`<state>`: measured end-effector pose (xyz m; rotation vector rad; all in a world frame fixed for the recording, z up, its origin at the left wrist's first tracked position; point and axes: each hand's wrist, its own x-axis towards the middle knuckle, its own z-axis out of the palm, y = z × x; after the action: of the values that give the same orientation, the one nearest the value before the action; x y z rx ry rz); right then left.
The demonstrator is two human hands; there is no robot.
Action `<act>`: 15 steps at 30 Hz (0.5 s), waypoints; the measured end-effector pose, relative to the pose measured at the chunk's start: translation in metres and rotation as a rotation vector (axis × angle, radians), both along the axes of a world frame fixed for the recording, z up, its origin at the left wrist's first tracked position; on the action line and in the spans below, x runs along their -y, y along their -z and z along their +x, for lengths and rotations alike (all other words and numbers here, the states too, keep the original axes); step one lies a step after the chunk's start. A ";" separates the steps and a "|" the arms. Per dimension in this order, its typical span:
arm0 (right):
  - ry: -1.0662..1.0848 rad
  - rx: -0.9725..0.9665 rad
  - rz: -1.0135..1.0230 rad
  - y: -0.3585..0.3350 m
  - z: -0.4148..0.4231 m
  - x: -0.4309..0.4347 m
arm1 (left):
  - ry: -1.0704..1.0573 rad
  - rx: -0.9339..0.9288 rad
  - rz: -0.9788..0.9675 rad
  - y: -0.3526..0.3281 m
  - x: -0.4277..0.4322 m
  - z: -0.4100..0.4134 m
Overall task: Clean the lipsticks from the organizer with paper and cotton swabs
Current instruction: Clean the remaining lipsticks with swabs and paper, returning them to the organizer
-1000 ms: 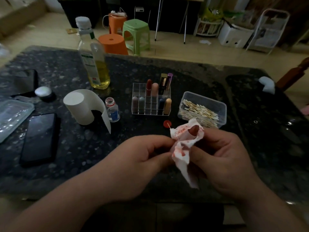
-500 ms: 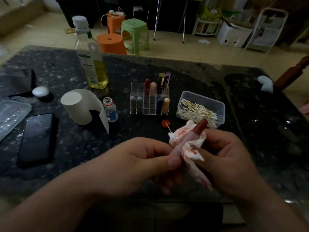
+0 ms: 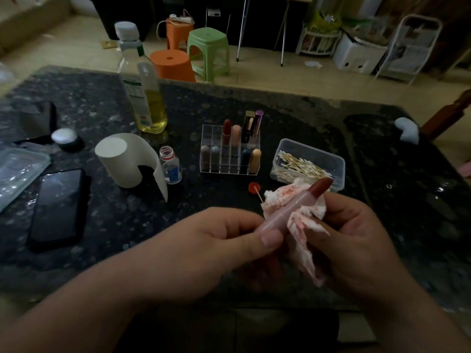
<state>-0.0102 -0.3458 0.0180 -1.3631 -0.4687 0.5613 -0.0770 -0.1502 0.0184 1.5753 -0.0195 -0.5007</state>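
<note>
My left hand (image 3: 224, 240) pinches the lower end of a pink-tubed lipstick (image 3: 293, 210) whose dark red tip points up and to the right. My right hand (image 3: 356, 240) holds a crumpled, red-stained paper tissue (image 3: 303, 225) wrapped around the tube's middle. Behind the hands stands a clear organizer (image 3: 230, 154) with several lipsticks upright in its compartments. A clear box of cotton swabs (image 3: 309, 163) sits to its right. A used swab stick (image 3: 258, 196) pokes out beside the tissue.
On the dark stone table (image 3: 102, 225) are a paper roll (image 3: 127, 161), a small open bottle (image 3: 170, 164), its red cap (image 3: 252, 187), an oil bottle (image 3: 144, 90), a phone (image 3: 57, 206) and a clear lid (image 3: 17, 171) at left. Stools stand beyond the far edge.
The lipstick has slid out of the tissue: a second ago only its tip showed, now the whole pink tube is bare. My left hand shifted onto the tube's base.
</note>
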 end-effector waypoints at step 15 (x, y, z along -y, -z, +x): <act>0.037 0.064 -0.031 -0.004 0.000 0.003 | -0.135 0.115 0.069 0.000 0.007 -0.005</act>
<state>-0.0100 -0.3489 0.0218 -1.4198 -0.4872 0.4979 -0.0816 -0.1571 0.0186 1.6588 0.0164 -0.3079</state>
